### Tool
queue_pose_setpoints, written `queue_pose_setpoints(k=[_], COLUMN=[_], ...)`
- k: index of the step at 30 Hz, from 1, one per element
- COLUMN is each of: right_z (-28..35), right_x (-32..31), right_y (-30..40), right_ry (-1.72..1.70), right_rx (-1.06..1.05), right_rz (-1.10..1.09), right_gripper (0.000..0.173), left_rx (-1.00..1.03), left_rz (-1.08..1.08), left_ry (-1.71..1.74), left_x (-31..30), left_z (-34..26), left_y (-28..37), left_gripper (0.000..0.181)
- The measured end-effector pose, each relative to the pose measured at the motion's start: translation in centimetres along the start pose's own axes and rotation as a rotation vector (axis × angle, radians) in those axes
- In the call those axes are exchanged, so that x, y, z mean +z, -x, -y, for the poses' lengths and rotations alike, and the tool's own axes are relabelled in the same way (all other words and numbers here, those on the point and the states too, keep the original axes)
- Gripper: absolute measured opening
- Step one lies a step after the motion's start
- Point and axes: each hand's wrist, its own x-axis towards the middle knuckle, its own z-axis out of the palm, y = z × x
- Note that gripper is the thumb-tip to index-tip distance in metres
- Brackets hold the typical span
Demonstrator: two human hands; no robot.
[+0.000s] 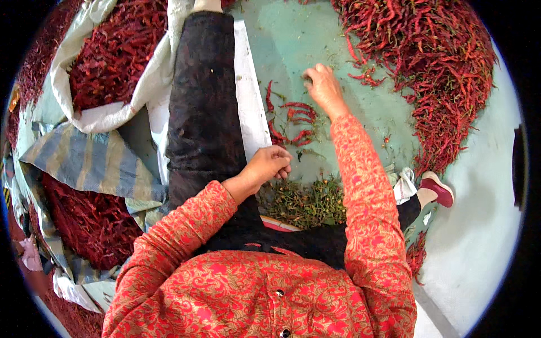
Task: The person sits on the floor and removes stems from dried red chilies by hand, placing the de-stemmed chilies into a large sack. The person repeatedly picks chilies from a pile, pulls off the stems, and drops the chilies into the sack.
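Observation:
My left hand (270, 164) is above the edge of the white sheet strip (250, 97), close to my black trouser leg (203, 105). Its thumb and fingers are drawn together, and no item shows in them. Farther forward, my right hand (324, 86) hangs over the green ground sheet (291, 46), fingers half curled and apart, holding nothing that I can see. Between the hands lie several loose red chili peppers (301, 110) on the sheet. Green stems and debris (306, 205) are piled between my legs, just beyond my lap.
A large heap of red chilies with stems (427, 55) fills the far right. On the left stand an open white woven sack (63, 84) and a striped sack (93, 162), both holding dark red chilies. My red shoe (437, 189) is at the right, beside a white cloth (405, 186).

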Motion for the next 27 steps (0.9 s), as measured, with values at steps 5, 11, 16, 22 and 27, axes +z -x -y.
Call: queue_pose_setpoints(k=[5, 11, 16, 22, 27], right_z=[-2.5, 3.4, 4.7, 6.6, 6.2], right_x=[-2.8, -8.8, -7.6, -4.3, -2.4], right_y=[8.2, 27.3, 21.3, 8.3, 4.8], right_ry=[0.085, -0.069, -0.008, -0.048, 0.171], right_rx=[0.001, 0.186, 0.279, 0.253, 0.210], right_rz=[0.220, 0.291, -0.020, 0.032, 0.218], right_gripper=[0.010, 0.009, 0.010, 0.014, 0.025], left_rx=[0.007, 0.042, -0.041, -0.015, 0.028], left_rz=[0.036, 0.073, 0.127, 0.032, -0.029], left_ry=[0.018, -0.016, 0.010, 0.115, 0.142], left_x=[0.6, 1.2, 1.6, 0.7, 0.0], left_z=[-0.9, -0.4, 1.6, 0.6, -0.9], left_y=[-0.2, 0.2, 1.2, 3.2, 1.4], left_gripper=[0.018, 0.018, 0.017, 0.016, 0.016])
